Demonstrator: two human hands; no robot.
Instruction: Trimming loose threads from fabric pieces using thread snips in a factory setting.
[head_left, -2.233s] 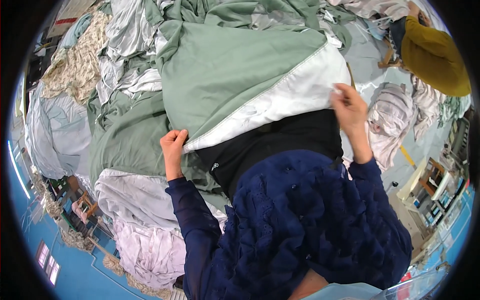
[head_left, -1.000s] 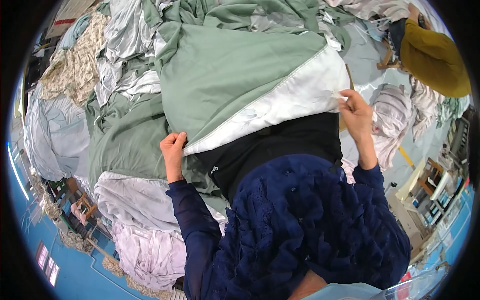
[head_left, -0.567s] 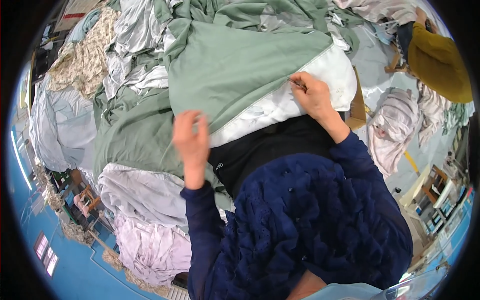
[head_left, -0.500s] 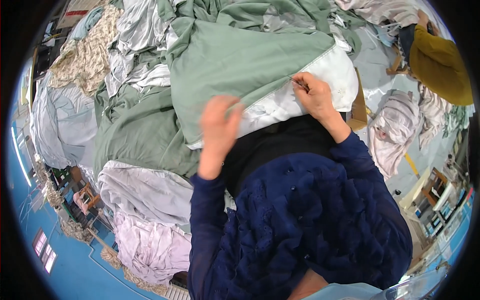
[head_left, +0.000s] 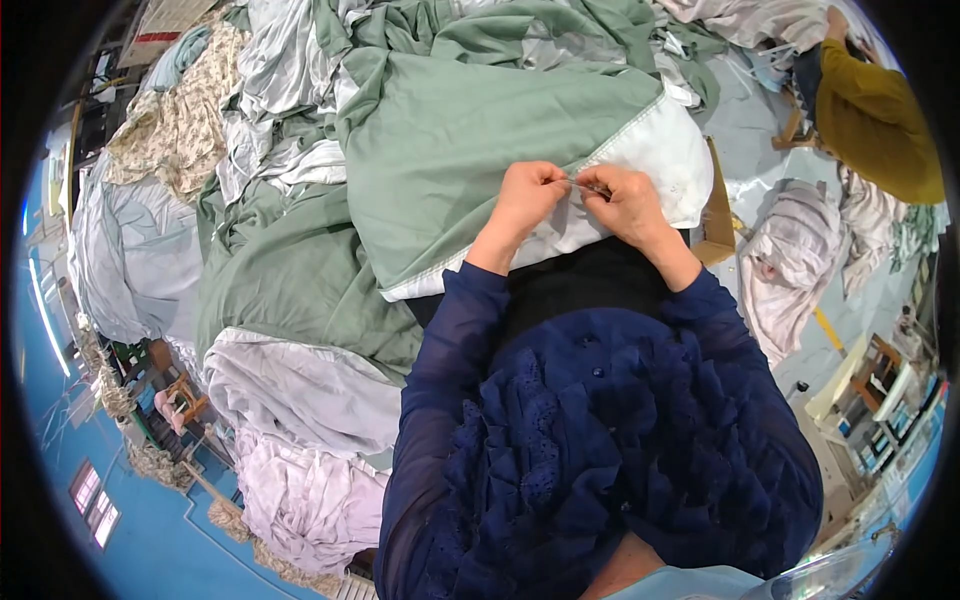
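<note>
A sage-green cloth (head_left: 480, 130) with a white border (head_left: 540, 235) lies across my lap, its stitched seam running diagonally. Over that seam my two hands meet, nearly touching. My left hand (head_left: 525, 205) is closed in a pinch, and what its fingertips hold is too small to make out. A thin, pointed metal tool (head_left: 577, 184), its exact kind unclear, sticks out of the closed fingers of my right hand (head_left: 632, 207) toward the left fingertips. Most of the tool is hidden in that hand.
More green cloth (head_left: 290, 255) and a greyish-white cloth (head_left: 300, 385) are heaped at left. A cardboard box (head_left: 718, 215) stands right of my lap. Farther right lies a pale pink bundle (head_left: 795, 240) on the floor. A person in a mustard top (head_left: 870, 130) works at far right.
My left hand has moved right and slightly up to meet my right hand at the seam, its fingers closing into a pinch. My right hand has shifted slightly down.
</note>
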